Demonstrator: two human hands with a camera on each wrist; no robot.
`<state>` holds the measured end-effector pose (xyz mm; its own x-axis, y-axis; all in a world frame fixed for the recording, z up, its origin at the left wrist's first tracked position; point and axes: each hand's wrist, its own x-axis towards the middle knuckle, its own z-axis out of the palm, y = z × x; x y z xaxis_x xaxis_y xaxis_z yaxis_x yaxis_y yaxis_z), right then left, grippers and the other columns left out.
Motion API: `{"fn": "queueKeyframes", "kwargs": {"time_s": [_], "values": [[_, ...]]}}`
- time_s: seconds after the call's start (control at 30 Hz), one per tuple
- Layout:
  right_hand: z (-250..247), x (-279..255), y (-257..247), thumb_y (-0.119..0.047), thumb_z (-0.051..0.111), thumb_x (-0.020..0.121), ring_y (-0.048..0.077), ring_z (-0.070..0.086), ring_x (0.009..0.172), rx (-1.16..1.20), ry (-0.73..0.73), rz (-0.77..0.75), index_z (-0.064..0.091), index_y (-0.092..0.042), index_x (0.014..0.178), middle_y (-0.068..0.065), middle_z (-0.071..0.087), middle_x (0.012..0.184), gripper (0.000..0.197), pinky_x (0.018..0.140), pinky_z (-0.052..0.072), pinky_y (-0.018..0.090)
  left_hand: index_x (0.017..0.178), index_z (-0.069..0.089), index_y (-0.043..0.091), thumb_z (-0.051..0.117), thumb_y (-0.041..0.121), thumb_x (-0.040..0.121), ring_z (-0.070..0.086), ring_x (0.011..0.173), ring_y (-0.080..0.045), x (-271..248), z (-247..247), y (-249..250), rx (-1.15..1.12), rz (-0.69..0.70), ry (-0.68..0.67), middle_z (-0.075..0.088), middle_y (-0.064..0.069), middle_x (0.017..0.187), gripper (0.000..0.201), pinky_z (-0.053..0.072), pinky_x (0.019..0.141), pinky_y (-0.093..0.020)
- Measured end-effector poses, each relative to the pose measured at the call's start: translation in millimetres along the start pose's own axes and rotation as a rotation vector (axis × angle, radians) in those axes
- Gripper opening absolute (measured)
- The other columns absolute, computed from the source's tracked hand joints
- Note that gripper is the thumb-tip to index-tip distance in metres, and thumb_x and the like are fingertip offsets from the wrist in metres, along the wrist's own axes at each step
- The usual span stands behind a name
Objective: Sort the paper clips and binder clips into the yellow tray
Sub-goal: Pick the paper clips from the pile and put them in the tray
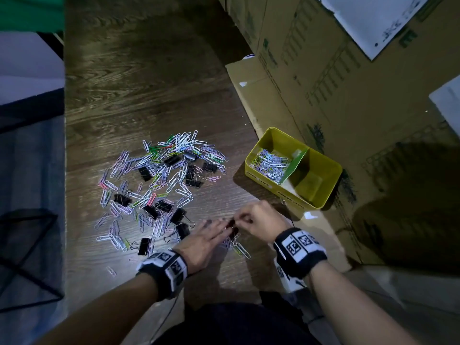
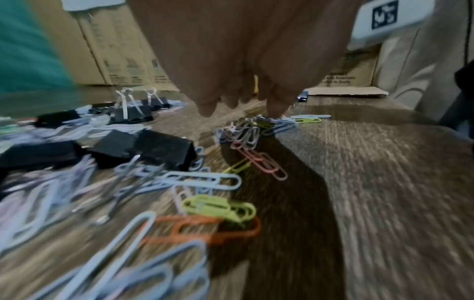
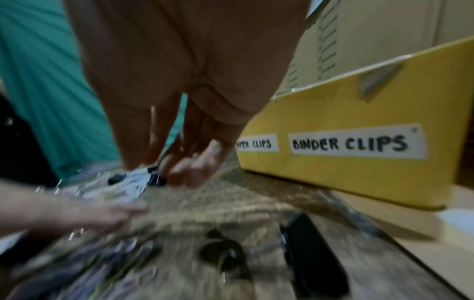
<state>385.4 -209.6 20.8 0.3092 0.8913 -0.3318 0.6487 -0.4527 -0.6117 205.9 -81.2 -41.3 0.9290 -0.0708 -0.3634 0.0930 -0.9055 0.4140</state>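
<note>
Right hand [image 1: 261, 221] grip pinches one binder clip [image 1: 232, 224]; left hand [image 1: 204, 241] flat, fingers straight, pressing paper clips [image 1: 239, 246] just left of yellow tray [image 1: 331, 168]. Roughly twelve binder clips in pile [image 1: 159, 185] on worktop [image 1: 139, 95]. Tray: two compartments, one holding paper clips.

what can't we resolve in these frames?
- Right hand: head view, own fingers hide what it pinches; right wrist view, motion blur, something black.
- Left hand: head view, covers the clips beneath.
- yellow tray: head view, binder-clip side in shadow.
- Tray label: right wrist view, fingers cover its start.
</note>
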Motion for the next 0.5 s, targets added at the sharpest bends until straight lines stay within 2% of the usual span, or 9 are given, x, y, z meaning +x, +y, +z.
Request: {"fn": "queueKeyframes", "kwargs": {"time_s": [0.07, 0.1, 0.17, 0.23, 0.33, 0.4, 0.5], "values": [[20, -11, 4, -0.024, 0.069, 0.082, 0.017, 0.066, 0.08, -0.073, -0.231, 0.124, 0.075, -0.016, 0.084, 0.002, 0.073, 0.086, 0.01, 0.074, 0.053, 0.028, 0.135, 0.041, 0.016, 0.045, 0.005, 0.078, 0.042, 0.13, -0.025, -20, -4, -6, -0.104, -0.022, 0.167, 0.042, -0.01, 0.143, 0.059, 0.035, 0.109, -0.041], [29, -16, 5, -0.026, 0.071, 0.081, 0.018, 0.067, 0.081, -0.102, -0.325, 0.169, 0.075, -0.015, 0.081, 0.002, 0.073, 0.084, 0.011, 0.075, 0.054, 0.029, 0.124, 0.051, 0.014, 0.047, 0.006, 0.079, 0.053, 0.116, -0.025, -30, -6, -9, -0.138, -0.023, 0.209, 0.052, -0.009, 0.13, 0.046, 0.045, 0.099, -0.036], [43, -24, 5, -0.029, 0.074, 0.079, 0.019, 0.066, 0.086, -0.15, -0.404, 0.209, 0.075, -0.015, 0.082, 0.002, 0.073, 0.087, 0.015, 0.076, 0.052, 0.027, 0.104, 0.056, 0.013, 0.049, 0.01, 0.08, 0.059, 0.093, -0.024, -47, -7, -9, -0.157, 0.005, 0.187, 0.057, -0.007, 0.108, 0.025, 0.053, 0.081, -0.034], [52, -27, 1, -0.027, 0.072, 0.079, 0.02, 0.066, 0.089, -0.154, -0.375, 0.211, 0.074, -0.016, 0.085, 0.002, 0.072, 0.092, 0.012, 0.075, 0.05, 0.025, 0.099, 0.056, 0.012, 0.046, 0.01, 0.08, 0.056, 0.088, -0.024, -54, -5, -11, -0.163, -0.021, 0.114, 0.055, -0.007, 0.103, 0.021, 0.052, 0.075, -0.037], [59, -22, -6, -0.032, 0.072, 0.08, 0.021, 0.065, 0.089, -0.119, -0.282, 0.222, 0.071, -0.018, 0.089, 0.004, 0.07, 0.095, 0.017, 0.076, 0.05, 0.028, 0.103, 0.057, 0.008, 0.046, 0.009, 0.082, 0.053, 0.099, -0.024, -48, -6, -19, -0.205, -0.119, 0.124, 0.052, -0.009, 0.115, 0.024, 0.05, 0.086, -0.038], [62, -19, -8, -0.039, 0.072, 0.08, 0.023, 0.062, 0.094, -0.108, -0.224, 0.244, 0.064, -0.016, 0.099, 0.006, 0.064, 0.106, 0.031, 0.078, 0.05, 0.031, 0.1, 0.057, 0.01, 0.049, 0.008, 0.079, 0.052, 0.1, -0.023, -40, -11, -25, -0.226, -0.175, 0.16, 0.051, -0.008, 0.114, 0.023, 0.05, 0.085, -0.04], [70, -16, -9, -0.048, 0.076, 0.072, 0.028, 0.055, 0.109, -0.1, -0.14, 0.301, 0.044, -0.018, 0.119, 0.008, 0.046, 0.128, 0.064, 0.086, 0.051, 0.041, 0.099, 0.056, 0.013, 0.054, 0.012, 0.079, 0.052, 0.098, -0.023, -32, -23, -29, -0.207, -0.247, 0.192, 0.049, -0.007, 0.111, 0.021, 0.05, 0.085, -0.04]]}}
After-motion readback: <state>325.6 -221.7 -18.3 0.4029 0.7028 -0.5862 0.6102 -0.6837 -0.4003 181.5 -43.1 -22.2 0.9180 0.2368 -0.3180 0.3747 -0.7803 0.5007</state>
